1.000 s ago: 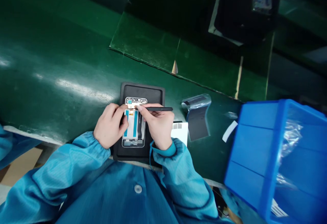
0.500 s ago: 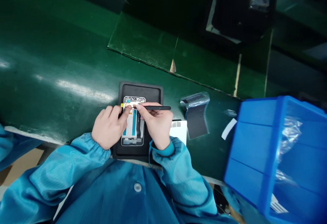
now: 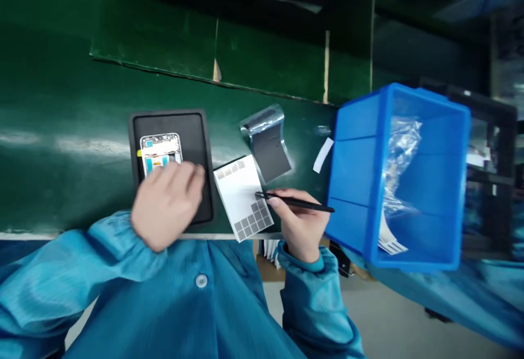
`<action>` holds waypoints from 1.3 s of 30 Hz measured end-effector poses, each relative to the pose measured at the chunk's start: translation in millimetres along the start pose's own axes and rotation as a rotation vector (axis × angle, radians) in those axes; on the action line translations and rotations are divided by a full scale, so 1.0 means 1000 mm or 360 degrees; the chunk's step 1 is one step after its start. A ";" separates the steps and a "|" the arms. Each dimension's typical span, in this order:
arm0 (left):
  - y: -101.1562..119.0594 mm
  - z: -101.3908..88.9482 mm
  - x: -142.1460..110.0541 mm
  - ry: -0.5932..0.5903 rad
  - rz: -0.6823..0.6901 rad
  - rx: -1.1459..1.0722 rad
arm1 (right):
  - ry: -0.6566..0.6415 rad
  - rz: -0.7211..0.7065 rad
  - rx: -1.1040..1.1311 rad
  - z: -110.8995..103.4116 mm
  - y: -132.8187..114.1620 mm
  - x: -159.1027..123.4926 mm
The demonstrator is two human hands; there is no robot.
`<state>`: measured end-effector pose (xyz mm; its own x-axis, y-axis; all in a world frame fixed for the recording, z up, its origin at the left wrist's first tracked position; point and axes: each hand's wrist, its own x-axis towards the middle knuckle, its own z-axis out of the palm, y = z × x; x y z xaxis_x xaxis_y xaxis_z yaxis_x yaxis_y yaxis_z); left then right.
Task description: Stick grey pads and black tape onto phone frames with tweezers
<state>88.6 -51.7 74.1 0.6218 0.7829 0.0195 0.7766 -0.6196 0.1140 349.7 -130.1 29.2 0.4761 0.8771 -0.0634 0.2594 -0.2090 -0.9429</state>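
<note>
My right hand is closed on black tweezers, their tip over a white sheet that bears rows of small grey square stickers. Whether the tip grips a sticker is too small to tell. My left hand, slightly blurred, hovers over an opened phone with its fingers loosely apart and no object visible in them. It hides the phone's lower part. The phone, with a yellow tab at its left edge, lies in a black tray.
Clear film with a dark patch lies behind the sheet. A white paper strip rests beside a blue bin holding crumpled clear plastic. A raised green board borders the work surface at the back. Another person's blue sleeve shows at lower right.
My right hand has moved the tweezers from the phone rightward to the sticker sheet. My left hand has come off the phone's upper part and over its lower part. The view has shifted right.
</note>
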 end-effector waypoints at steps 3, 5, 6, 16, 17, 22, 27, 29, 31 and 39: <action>0.049 0.018 0.021 -0.0030 0.0297 -0.0184 | -0.0134 -0.0055 0.0017 -0.015 0.010 -0.009; 0.072 0.032 0.034 -0.0093 0.0327 -0.0232 | -0.0194 -0.0112 -0.0005 -0.021 0.014 -0.008; 0.077 0.039 0.039 -0.0130 0.0318 -0.0232 | -0.0229 -0.0136 -0.0024 -0.024 0.016 -0.006; 0.065 0.043 0.052 -0.0335 0.0414 -0.0233 | -0.0530 -0.0398 -0.0014 -0.027 0.030 0.004; 0.066 0.042 0.052 -0.0340 0.0406 -0.0242 | -0.0533 -0.0417 -0.0008 -0.027 0.030 0.004; 0.068 0.042 0.053 -0.0375 0.0404 -0.0212 | -0.0555 -0.0463 0.0050 -0.028 0.030 0.006; 0.068 0.041 0.054 -0.0391 0.0425 -0.0133 | -0.0528 -0.0448 0.0057 -0.029 0.030 0.006; 0.068 0.040 0.054 -0.0397 0.0421 -0.0126 | -0.0515 -0.0461 0.0045 -0.028 0.030 0.006; 0.068 0.039 0.054 -0.0403 0.0418 -0.0127 | -0.0522 -0.0459 0.0043 -0.027 0.031 0.006; 0.068 0.044 0.054 -0.0364 0.0430 -0.0147 | -0.0479 -0.0344 0.0111 -0.029 0.030 0.005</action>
<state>179.3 -53.6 39.4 0.8179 0.5527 -0.1601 0.5754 -0.7865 0.2244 384.5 -144.5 10.5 0.1460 0.9877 0.0561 0.2641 0.0157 -0.9644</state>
